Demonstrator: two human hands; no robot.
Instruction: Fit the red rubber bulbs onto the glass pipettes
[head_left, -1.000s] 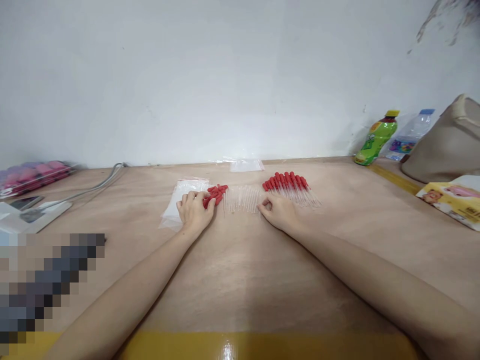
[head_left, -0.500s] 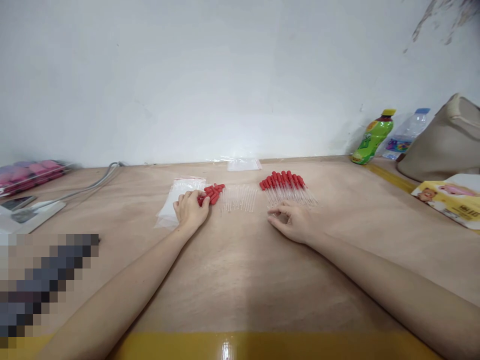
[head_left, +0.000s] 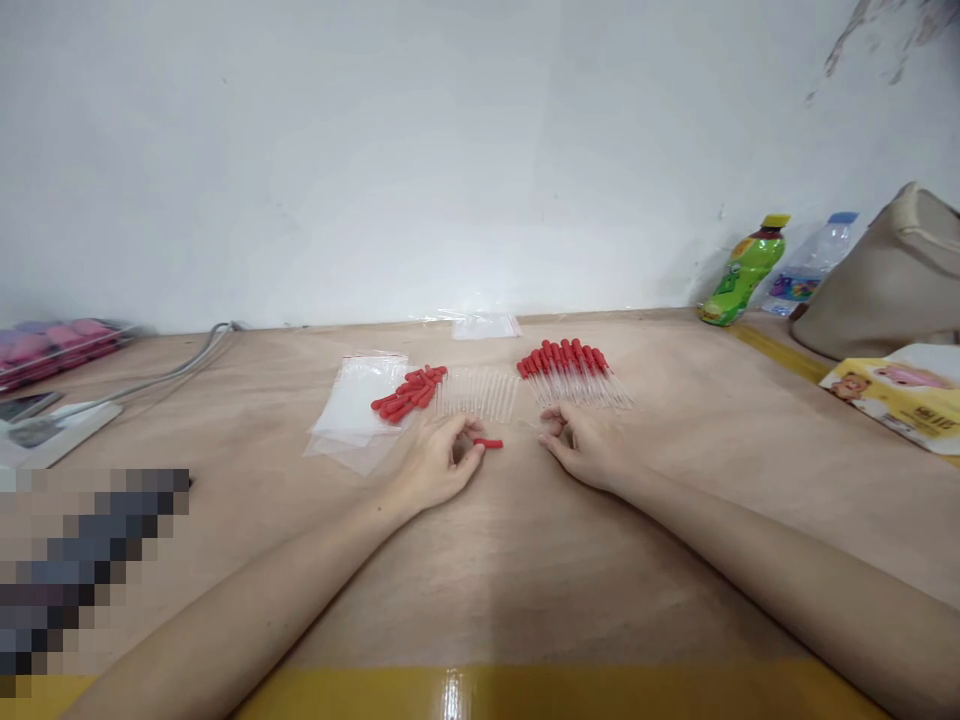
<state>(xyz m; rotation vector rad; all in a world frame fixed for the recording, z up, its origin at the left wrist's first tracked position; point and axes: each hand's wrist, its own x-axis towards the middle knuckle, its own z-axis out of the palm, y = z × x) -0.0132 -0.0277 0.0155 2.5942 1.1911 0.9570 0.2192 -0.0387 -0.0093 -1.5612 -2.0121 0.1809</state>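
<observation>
My left hand (head_left: 444, 458) pinches a red rubber bulb (head_left: 492, 443) between thumb and fingertips, its end pointing right. Facing it, my right hand (head_left: 589, 447) is closed in a pinch on a thin clear dropper tube (head_left: 529, 426), faintly visible to the left of the fingertips. Between and beyond the hands lies a row of bare clear tubes (head_left: 480, 392). Behind my left hand is a loose pile of red bulbs (head_left: 409, 393). Beyond my right hand, several droppers with red bulbs (head_left: 566, 360) on clear tubes lie fanned out.
Clear zip bags (head_left: 356, 400) lie under and beside the bulb pile, another bag (head_left: 486, 326) by the wall. At right are a green bottle (head_left: 744, 275), a clear bottle (head_left: 814, 265), a beige bag (head_left: 885, 280) and a yellow packet (head_left: 900, 400). A cable (head_left: 187, 365) runs at left.
My left hand has moved right and nearer from the bulb pile, carrying one red bulb towards my right hand. The right hand has barely moved.
</observation>
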